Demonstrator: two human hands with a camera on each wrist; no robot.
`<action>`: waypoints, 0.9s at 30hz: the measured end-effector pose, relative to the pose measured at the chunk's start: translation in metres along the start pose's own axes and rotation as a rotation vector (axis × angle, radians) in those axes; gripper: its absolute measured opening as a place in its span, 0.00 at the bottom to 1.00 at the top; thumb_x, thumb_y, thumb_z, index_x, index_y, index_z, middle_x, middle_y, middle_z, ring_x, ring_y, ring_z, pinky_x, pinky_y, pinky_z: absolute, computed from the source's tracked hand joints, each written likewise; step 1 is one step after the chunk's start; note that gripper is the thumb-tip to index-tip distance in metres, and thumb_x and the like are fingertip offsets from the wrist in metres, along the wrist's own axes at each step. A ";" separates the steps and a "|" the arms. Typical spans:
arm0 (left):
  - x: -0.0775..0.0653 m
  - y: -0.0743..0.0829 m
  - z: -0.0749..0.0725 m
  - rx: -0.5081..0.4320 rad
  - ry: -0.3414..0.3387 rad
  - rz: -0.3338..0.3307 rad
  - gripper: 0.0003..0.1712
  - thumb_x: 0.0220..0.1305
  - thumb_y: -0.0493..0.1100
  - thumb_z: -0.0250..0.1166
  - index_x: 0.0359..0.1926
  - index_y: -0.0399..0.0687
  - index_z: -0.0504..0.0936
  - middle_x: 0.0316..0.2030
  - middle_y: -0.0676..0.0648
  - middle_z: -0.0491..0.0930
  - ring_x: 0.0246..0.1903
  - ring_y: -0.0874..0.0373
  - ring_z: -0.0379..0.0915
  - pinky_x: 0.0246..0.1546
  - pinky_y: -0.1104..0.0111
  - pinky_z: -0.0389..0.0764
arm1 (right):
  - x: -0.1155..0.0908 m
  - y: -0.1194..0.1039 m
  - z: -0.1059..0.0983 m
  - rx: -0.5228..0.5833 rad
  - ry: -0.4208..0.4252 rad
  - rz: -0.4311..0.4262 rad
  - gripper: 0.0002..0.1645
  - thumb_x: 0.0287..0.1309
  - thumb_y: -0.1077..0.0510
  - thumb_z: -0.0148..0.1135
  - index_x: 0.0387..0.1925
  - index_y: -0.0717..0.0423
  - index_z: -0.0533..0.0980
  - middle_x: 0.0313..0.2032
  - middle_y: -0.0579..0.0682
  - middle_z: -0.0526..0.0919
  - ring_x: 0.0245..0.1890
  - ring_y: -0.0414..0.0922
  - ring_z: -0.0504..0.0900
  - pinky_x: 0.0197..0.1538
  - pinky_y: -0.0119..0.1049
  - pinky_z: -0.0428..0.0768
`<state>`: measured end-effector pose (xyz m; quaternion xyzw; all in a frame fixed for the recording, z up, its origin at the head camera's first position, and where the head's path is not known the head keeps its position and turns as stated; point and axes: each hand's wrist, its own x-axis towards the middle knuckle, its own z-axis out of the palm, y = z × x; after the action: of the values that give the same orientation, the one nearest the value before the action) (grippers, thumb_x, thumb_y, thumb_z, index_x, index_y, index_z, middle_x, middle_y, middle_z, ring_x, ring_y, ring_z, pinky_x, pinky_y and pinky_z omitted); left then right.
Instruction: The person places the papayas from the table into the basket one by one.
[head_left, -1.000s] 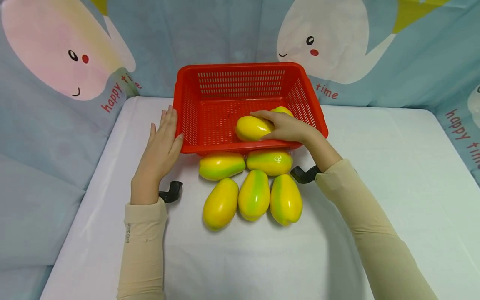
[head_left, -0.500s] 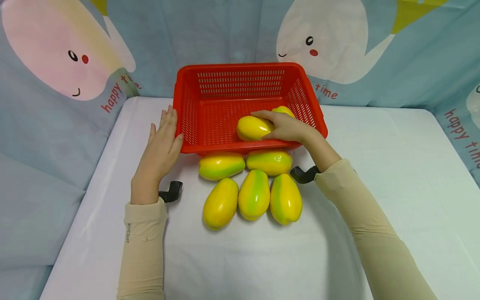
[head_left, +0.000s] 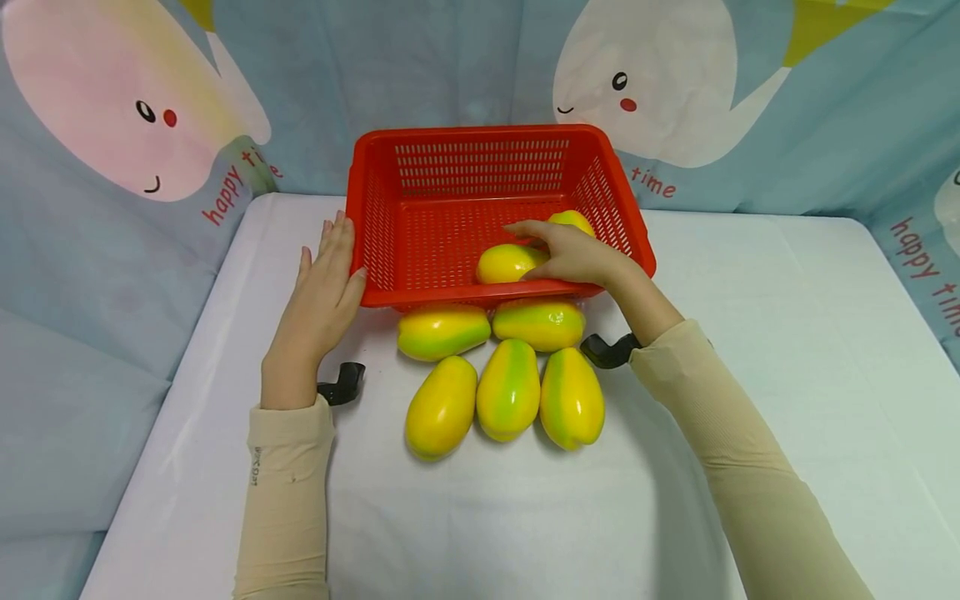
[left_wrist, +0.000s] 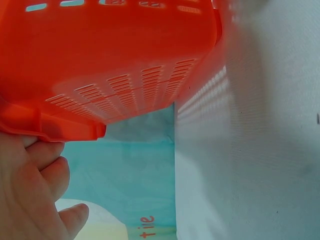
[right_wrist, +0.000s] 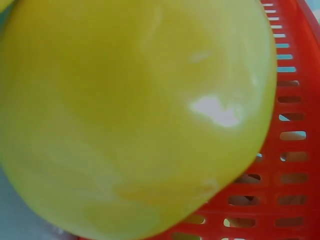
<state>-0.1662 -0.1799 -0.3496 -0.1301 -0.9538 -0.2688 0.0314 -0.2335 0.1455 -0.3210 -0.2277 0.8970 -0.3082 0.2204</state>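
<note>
A red slotted plastic basket (head_left: 480,293) stands at the back of the table. Along its left rim lies my left hand (head_left: 318,292), fingers straight and touching the side; the left wrist view shows those fingers under the rim. My right hand (head_left: 577,254) reaches over the front rim into the basket. Below its spread fingers a yellow papaya (head_left: 504,263) lies low behind the front wall, with a gap under the forefinger. Another papaya (head_left: 573,221) is partly hidden behind that hand. In the right wrist view, a yellow-green papaya (right_wrist: 130,110) fills most of the picture.
Several yellow-green papayas lie in front of the basket, two sideways against it, such as one papaya (head_left: 444,332), and others pointing forward, such as another papaya (head_left: 508,390). A printed blue curtain (head_left: 457,58) hangs behind the white table (head_left: 795,333).
The papaya under my right hand has sunk lower in the basket, and the fingers have come apart from its top. The papaya behind has shifted slightly right. My left hand has stayed put.
</note>
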 end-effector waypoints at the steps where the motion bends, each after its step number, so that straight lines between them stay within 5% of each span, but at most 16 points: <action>1: 0.000 0.000 0.000 0.002 0.000 0.000 0.35 0.72 0.48 0.39 0.74 0.42 0.40 0.74 0.46 0.37 0.72 0.55 0.28 0.68 0.50 0.31 | 0.000 0.000 0.001 0.003 0.009 -0.004 0.40 0.55 0.60 0.65 0.68 0.52 0.62 0.64 0.53 0.67 0.62 0.50 0.66 0.64 0.47 0.65; 19: 0.000 -0.001 0.002 0.007 -0.002 -0.010 0.36 0.72 0.49 0.39 0.74 0.44 0.39 0.74 0.48 0.36 0.72 0.56 0.28 0.68 0.50 0.32 | -0.007 0.004 0.002 0.007 0.183 -0.097 0.34 0.54 0.57 0.67 0.63 0.55 0.69 0.61 0.55 0.71 0.59 0.54 0.70 0.61 0.50 0.69; 27: 0.000 -0.002 0.001 0.005 -0.001 -0.007 0.36 0.72 0.49 0.39 0.74 0.44 0.39 0.74 0.49 0.36 0.72 0.56 0.27 0.68 0.51 0.31 | -0.020 -0.001 0.003 0.120 0.258 -0.163 0.32 0.53 0.59 0.67 0.61 0.57 0.71 0.58 0.55 0.74 0.59 0.51 0.71 0.60 0.48 0.70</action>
<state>-0.1671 -0.1811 -0.3510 -0.1270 -0.9550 -0.2663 0.0305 -0.2152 0.1545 -0.3173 -0.2448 0.8765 -0.4045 0.0909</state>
